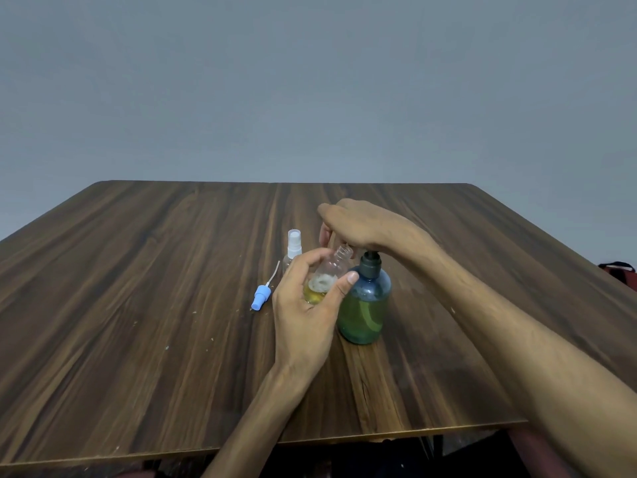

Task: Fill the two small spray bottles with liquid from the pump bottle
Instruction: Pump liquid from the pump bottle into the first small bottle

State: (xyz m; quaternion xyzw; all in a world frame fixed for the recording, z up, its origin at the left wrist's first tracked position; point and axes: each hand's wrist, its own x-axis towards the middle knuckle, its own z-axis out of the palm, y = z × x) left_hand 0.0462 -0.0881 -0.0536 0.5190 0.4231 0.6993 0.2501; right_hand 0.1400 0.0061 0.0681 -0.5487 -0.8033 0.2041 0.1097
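Observation:
A blue-green pump bottle point(365, 305) with a dark pump collar stands mid-table, holding greenish liquid. My right hand point(358, 225) lies palm-down on top of its pump head, which is hidden under it. My left hand point(306, 305) grips a small clear spray bottle point(331, 274) without its cap, tilted so that its open neck points up toward the pump. Some yellow liquid with foam sits in its bottom. A second small clear spray bottle point(293, 251) with a white sprayer stands upright just behind my left hand.
A blue sprayer cap with its white dip tube point(263, 294) lies on the wooden table point(138, 288) left of my left hand. A dark red object point(618, 272) shows at the table's right edge. A grey wall stands behind.

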